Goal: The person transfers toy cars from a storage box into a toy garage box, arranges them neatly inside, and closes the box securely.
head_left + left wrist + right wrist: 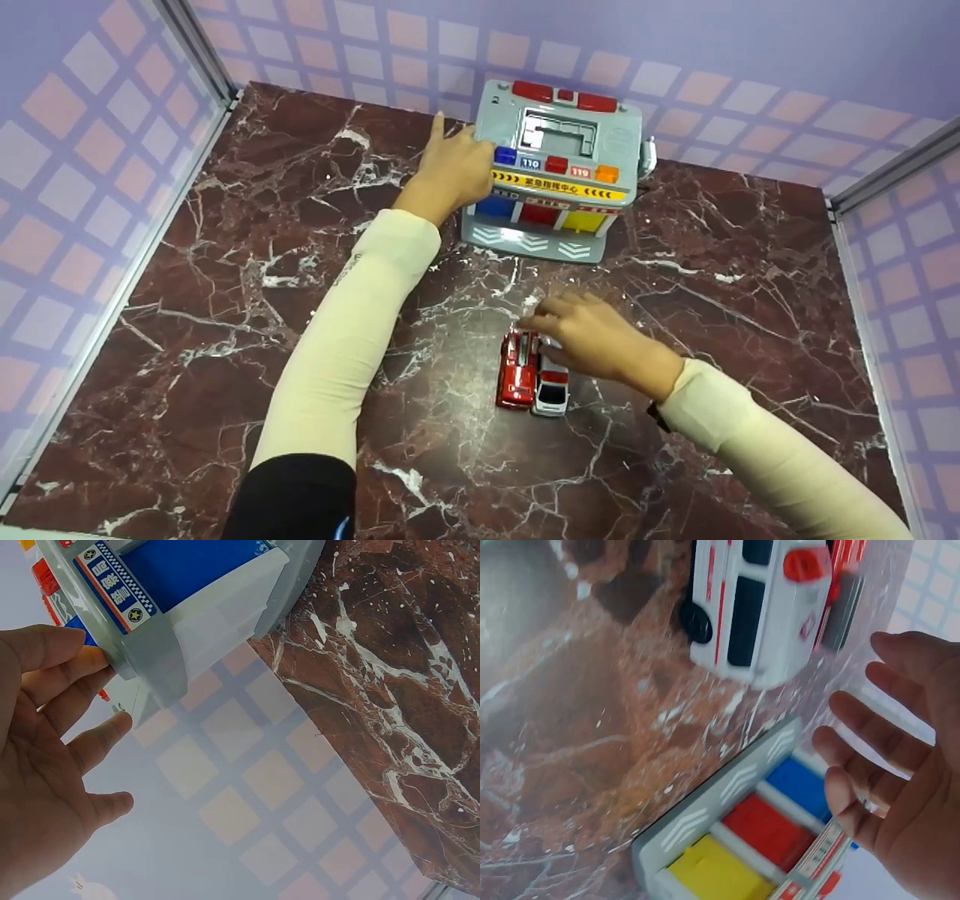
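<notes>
A grey toy garage [555,180] with blue, red and yellow doors stands near the back wall. My left hand [455,166] holds the left front corner of its roof. In the left wrist view, the thumb and forefinger of that hand [60,712] pinch the roof's edge while the other fingers stick out. Side by side in front of the garage are a red toy fire truck [517,375] and a white toy ambulance [553,397]. Over their rear ends hovers my right hand [589,334], fingers loosely bent. The right wrist view shows that hand [892,757] with nothing in it.
The dark red marble-patterned tabletop [300,360] lies beneath everything. A lilac checkered wall [420,45] runs behind the garage, and similar panels with metal edges close off both sides. A white handle [649,154] juts from the garage's right side.
</notes>
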### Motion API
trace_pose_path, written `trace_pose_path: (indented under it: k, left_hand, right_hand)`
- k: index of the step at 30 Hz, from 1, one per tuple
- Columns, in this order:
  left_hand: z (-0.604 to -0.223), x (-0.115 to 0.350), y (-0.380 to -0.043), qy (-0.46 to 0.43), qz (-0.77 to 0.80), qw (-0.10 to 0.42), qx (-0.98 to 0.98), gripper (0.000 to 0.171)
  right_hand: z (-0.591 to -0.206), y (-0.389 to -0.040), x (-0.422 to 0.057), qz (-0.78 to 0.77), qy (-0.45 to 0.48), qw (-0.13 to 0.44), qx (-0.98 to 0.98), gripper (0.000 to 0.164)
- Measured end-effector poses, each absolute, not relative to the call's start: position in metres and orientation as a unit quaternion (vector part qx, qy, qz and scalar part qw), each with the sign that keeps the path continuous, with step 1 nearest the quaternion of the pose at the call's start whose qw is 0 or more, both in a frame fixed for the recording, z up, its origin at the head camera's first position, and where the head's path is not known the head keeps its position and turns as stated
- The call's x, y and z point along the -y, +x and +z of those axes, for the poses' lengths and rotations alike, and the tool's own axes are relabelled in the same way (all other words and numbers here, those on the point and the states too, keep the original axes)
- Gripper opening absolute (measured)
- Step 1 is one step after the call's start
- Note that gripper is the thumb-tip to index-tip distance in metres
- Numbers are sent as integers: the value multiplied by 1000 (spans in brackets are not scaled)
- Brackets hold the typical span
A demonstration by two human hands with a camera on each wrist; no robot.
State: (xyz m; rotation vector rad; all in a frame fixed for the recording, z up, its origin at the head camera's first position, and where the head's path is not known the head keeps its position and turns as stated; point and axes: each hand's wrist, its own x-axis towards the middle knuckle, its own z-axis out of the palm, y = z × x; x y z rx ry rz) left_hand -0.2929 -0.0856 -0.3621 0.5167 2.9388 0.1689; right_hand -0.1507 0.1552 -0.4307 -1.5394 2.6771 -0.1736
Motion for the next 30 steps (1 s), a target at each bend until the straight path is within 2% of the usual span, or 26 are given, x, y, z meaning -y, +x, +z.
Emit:
trace_pose_path:
  k: [7,15,25,30]
  left_hand:
    - [-366,87,-293,170,61,71,-981,45]
    - [-362,87,-292,170,54,81,-981,49]
    - [-362,87,-293,171,49,81,-981,49]
    - [-362,86,-294,170,52,81,-981,48]
  right_hand:
    - [-439,-141,-144,-16,-518,-4,-855,33]
    - [-442,-138,-138,5,-522,-8,-853,30]
    - [-443,-136,-129,25,-513,1,-858,37]
    - [-442,-135,-127,46,-505,34,-861,41]
